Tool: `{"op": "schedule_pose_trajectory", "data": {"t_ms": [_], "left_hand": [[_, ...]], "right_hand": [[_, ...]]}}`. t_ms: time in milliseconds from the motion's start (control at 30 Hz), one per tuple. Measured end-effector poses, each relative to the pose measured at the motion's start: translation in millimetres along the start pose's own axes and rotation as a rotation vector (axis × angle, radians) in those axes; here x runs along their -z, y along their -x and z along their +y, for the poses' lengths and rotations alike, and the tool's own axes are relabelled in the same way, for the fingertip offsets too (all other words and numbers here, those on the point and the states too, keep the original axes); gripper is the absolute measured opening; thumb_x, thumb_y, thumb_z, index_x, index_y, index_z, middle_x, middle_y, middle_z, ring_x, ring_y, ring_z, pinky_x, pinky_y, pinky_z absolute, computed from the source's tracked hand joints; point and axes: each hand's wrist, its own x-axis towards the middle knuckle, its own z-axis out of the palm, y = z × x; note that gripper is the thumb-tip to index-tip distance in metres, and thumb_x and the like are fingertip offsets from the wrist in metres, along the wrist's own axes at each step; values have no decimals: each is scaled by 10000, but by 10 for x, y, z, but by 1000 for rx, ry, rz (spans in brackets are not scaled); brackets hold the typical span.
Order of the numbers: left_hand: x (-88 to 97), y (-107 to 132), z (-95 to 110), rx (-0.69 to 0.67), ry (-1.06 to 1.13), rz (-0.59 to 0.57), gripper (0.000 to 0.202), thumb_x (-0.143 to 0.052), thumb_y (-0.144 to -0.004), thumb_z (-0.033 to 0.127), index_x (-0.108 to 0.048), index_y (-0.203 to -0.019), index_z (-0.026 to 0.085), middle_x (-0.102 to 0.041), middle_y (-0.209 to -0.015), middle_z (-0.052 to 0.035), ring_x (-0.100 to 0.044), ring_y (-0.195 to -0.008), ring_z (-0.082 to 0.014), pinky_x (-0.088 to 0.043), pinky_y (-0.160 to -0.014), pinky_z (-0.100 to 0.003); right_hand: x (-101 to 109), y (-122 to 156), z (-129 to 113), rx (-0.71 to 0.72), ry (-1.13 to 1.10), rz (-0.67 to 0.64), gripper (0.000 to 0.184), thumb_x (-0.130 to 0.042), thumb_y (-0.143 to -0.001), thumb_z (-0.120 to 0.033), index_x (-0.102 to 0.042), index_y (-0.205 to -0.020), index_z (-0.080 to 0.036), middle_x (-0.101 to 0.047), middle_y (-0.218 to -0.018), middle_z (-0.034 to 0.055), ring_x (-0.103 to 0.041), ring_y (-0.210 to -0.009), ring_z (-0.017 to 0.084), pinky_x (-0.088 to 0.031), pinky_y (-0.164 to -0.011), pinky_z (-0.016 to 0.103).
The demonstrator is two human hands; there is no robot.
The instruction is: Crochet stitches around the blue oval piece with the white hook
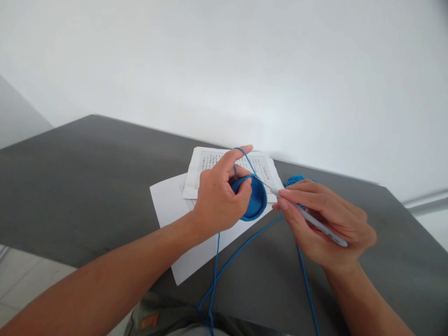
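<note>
My left hand [219, 196] pinches a round blue crocheted piece [255, 201] between thumb and fingers, with the index finger stretched out and blue yarn [241, 249] looped over it. My right hand [327, 224] is closed on a white crochet hook [315, 223], whose thin metal tip reaches the top edge of the blue piece. Strands of the yarn run from both hands down toward my lap. A blue yarn ball [296, 179] shows partly behind my right hand.
Two white paper sheets lie under my hands on the dark grey table [87, 186]: a printed page [213, 161] on top of a blank sheet [171, 203]. A white wall stands behind the table. Tiled floor shows at the lower left.
</note>
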Motion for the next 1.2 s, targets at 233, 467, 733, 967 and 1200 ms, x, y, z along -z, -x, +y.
{"op": "schedule_pose_trajectory", "data": {"t_ms": [233,467,733,967,1200], "left_hand": [[29,2,57,-114,-216,18,485,-635,-825,53,-682,-1284,204,-826,-890,21,-765,-810,-145,-584,-783,-247],[38,-11,70,-144,-276,9,381,-633,-887,85,-696,-1235,228,-826,-933,14,-794,-905,-157,-598,-867,-259],[37,-44,52,-118,-244,9,367,-625,-895,55,-691,-1206,239,-828,-946,20,-794,-960,-165,-599,-907,-283],[41,-48,20,-162,-265,-16,362,-604,-892,22,-698,-1177,226,-833,-944,31,-796,-960,-155,-600,-898,-273],[44,-52,21,-189,-282,-31,310,-599,-898,52,-716,-1112,243,-831,-1075,4,-800,-962,-184,-616,-862,-308]], "right_hand": [[20,-10,-44,65,71,-33,357,-770,-786,39,-764,-1068,-179,-746,-854,63,-708,-690,172,-597,-620,315],[15,-23,-30,197,140,-79,349,-756,-784,43,-743,-1079,-143,-748,-877,99,-691,-726,201,-578,-650,359],[-37,24,-70,-18,30,1,333,-768,-808,-10,-769,-1071,-214,-769,-877,47,-718,-703,185,-603,-627,339],[-41,50,-70,-236,-135,60,283,-760,-840,-46,-785,-1027,-257,-752,-810,12,-708,-656,166,-563,-562,310],[26,-11,-20,198,143,-113,390,-720,-835,-14,-722,-1167,-218,-762,-891,64,-690,-720,201,-598,-648,368]]}}
